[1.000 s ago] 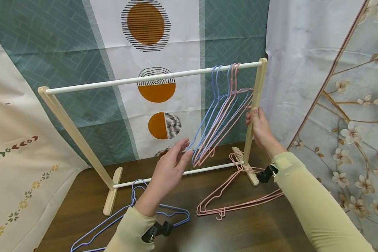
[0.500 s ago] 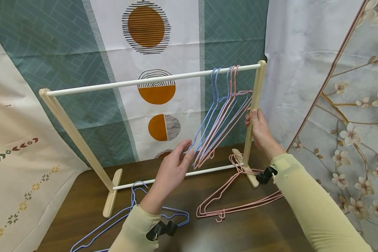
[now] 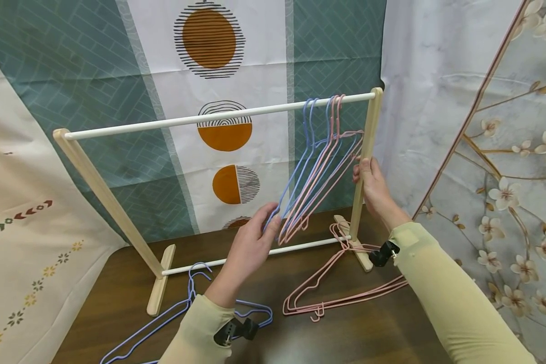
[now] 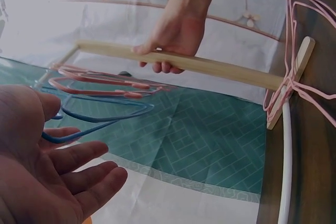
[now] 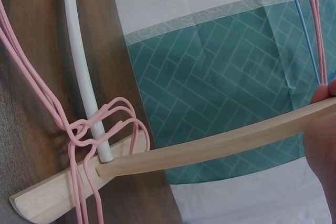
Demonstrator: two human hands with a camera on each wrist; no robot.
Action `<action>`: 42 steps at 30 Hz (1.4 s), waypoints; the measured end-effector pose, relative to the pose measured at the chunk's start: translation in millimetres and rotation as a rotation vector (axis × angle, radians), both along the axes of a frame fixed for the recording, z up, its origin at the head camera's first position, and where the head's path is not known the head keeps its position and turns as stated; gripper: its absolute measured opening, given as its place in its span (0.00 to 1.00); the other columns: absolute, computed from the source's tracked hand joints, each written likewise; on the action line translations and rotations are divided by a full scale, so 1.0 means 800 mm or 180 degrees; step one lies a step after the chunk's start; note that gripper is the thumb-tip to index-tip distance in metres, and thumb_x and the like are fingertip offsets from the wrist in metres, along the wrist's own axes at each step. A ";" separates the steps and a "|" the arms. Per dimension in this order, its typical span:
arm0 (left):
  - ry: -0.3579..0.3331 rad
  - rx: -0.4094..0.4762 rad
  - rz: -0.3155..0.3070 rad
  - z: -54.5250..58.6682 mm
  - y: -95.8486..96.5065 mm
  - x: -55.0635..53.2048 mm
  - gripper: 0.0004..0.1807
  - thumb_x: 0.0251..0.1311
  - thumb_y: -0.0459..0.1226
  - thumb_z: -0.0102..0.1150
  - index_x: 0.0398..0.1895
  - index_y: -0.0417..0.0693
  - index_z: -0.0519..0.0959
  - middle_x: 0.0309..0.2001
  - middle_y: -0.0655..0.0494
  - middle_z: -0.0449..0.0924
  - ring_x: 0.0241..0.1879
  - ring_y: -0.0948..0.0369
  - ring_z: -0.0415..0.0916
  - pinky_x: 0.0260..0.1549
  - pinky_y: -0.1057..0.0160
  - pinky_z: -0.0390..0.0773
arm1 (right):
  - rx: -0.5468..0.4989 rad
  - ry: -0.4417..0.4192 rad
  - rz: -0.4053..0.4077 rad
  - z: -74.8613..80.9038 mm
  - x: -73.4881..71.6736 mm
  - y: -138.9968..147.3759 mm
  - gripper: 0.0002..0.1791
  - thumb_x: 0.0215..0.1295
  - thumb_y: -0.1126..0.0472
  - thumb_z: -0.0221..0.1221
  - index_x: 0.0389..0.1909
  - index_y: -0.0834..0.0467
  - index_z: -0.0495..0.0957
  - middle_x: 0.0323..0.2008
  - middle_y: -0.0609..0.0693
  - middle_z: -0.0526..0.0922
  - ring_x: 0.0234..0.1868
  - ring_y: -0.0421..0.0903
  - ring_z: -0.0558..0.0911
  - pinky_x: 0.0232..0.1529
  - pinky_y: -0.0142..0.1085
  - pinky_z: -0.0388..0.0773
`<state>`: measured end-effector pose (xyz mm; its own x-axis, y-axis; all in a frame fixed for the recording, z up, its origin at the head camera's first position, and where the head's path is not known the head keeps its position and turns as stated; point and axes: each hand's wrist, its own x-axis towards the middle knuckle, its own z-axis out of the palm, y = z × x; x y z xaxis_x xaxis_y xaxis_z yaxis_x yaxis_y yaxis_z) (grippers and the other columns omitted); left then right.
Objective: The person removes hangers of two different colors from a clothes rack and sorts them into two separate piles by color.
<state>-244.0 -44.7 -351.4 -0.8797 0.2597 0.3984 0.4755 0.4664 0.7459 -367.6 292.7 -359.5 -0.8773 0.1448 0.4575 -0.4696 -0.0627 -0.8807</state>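
Observation:
Several blue and pink clothes hangers hang from the white top rail [image 3: 186, 119] of a clothes rack, bunched toward its right end. My left hand [image 3: 250, 247] is at the lower corner of the leftmost blue hanger [image 3: 292, 177], which passes between thumb and index finger; the other fingers are extended in the left wrist view. My right hand [image 3: 375, 192] grips the rack's right wooden post [image 3: 368, 131], its thumb on the near side. A pink hanger [image 3: 320, 184] hangs among the blue ones, close to that post.
Blue hangers [image 3: 150, 327] lie on the brown table [image 3: 346, 338] at left, partly behind my left forearm. Pink hangers [image 3: 307, 306] lie at right, their hooks by the rack's right foot [image 3: 364, 260]. A white lower bar [image 3: 300, 247] joins the feet. Patterned cloths hang around.
The leftmost blue hanger's lower corner has come between my left thumb and index finger. My right hand stays on the post.

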 end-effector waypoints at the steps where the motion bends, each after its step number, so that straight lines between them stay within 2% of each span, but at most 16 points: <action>1: 0.0009 0.0008 -0.0012 -0.001 0.000 -0.001 0.26 0.87 0.49 0.53 0.80 0.49 0.74 0.71 0.48 0.82 0.68 0.49 0.81 0.68 0.41 0.77 | 0.0001 0.0007 0.0002 0.000 0.000 0.000 0.28 0.89 0.44 0.42 0.69 0.65 0.62 0.41 0.50 0.68 0.42 0.46 0.69 0.50 0.33 0.70; 6: 0.0123 0.0042 -0.0073 -0.005 0.002 -0.003 0.26 0.89 0.49 0.49 0.80 0.48 0.74 0.71 0.52 0.83 0.68 0.50 0.82 0.68 0.42 0.78 | -0.0004 0.0020 0.0015 -0.001 0.000 0.001 0.27 0.89 0.44 0.42 0.68 0.63 0.63 0.41 0.50 0.68 0.42 0.46 0.69 0.50 0.33 0.71; 11: 0.0274 0.0039 -0.0033 -0.005 0.004 -0.004 0.25 0.90 0.48 0.47 0.80 0.49 0.74 0.68 0.54 0.85 0.66 0.51 0.83 0.66 0.43 0.79 | -0.0013 0.0011 0.0024 -0.001 0.000 0.001 0.23 0.89 0.44 0.42 0.66 0.58 0.65 0.41 0.50 0.68 0.42 0.45 0.69 0.50 0.33 0.70; 17: 0.0568 -0.0003 0.0107 -0.005 0.003 -0.004 0.24 0.90 0.46 0.48 0.78 0.49 0.77 0.66 0.54 0.87 0.66 0.49 0.84 0.64 0.41 0.80 | -0.0048 0.0012 0.0012 0.000 0.002 0.000 0.21 0.89 0.44 0.42 0.64 0.55 0.66 0.41 0.51 0.67 0.42 0.45 0.68 0.50 0.33 0.70; 24: 0.0892 0.0085 0.0352 -0.002 0.003 -0.002 0.21 0.89 0.45 0.51 0.73 0.46 0.81 0.61 0.54 0.90 0.60 0.48 0.87 0.58 0.40 0.84 | -0.0055 0.0012 0.0023 0.000 0.003 0.000 0.18 0.89 0.44 0.42 0.63 0.53 0.66 0.41 0.50 0.67 0.42 0.44 0.68 0.50 0.32 0.70; 30: 0.1030 0.0157 0.0485 0.002 0.004 0.000 0.20 0.89 0.44 0.51 0.70 0.47 0.83 0.58 0.55 0.91 0.55 0.51 0.90 0.53 0.44 0.86 | -0.0038 0.0021 0.0005 -0.002 0.001 0.000 0.23 0.89 0.44 0.42 0.66 0.59 0.65 0.41 0.50 0.67 0.42 0.44 0.68 0.50 0.32 0.70; 33: 0.1125 0.0154 0.0557 0.004 0.003 0.001 0.20 0.89 0.44 0.51 0.70 0.47 0.83 0.57 0.55 0.91 0.53 0.52 0.91 0.51 0.44 0.87 | -0.0047 0.0032 0.0004 -0.002 0.000 -0.001 0.23 0.89 0.45 0.42 0.65 0.59 0.65 0.41 0.50 0.67 0.42 0.44 0.68 0.49 0.32 0.70; 37: 0.1222 0.0173 0.0621 0.007 0.001 0.003 0.20 0.88 0.44 0.52 0.71 0.48 0.83 0.57 0.55 0.92 0.55 0.51 0.90 0.52 0.44 0.87 | -0.0057 0.0037 0.0022 -0.001 0.001 -0.002 0.20 0.89 0.45 0.42 0.64 0.55 0.66 0.40 0.50 0.67 0.42 0.44 0.68 0.49 0.32 0.70; 42: 0.1310 0.0221 0.0659 0.010 -0.002 0.006 0.20 0.88 0.44 0.53 0.72 0.49 0.83 0.57 0.56 0.91 0.60 0.52 0.88 0.58 0.46 0.85 | -0.0010 0.0021 0.0004 -0.001 0.001 -0.001 0.26 0.89 0.44 0.42 0.68 0.63 0.63 0.41 0.50 0.67 0.42 0.44 0.69 0.50 0.33 0.69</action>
<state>-239.3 -45.9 -343.4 -0.6754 0.0558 0.7354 0.6406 0.5384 0.5475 -367.2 292.1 -360.4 -0.8745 0.1452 0.4628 -0.4753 -0.0661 -0.8774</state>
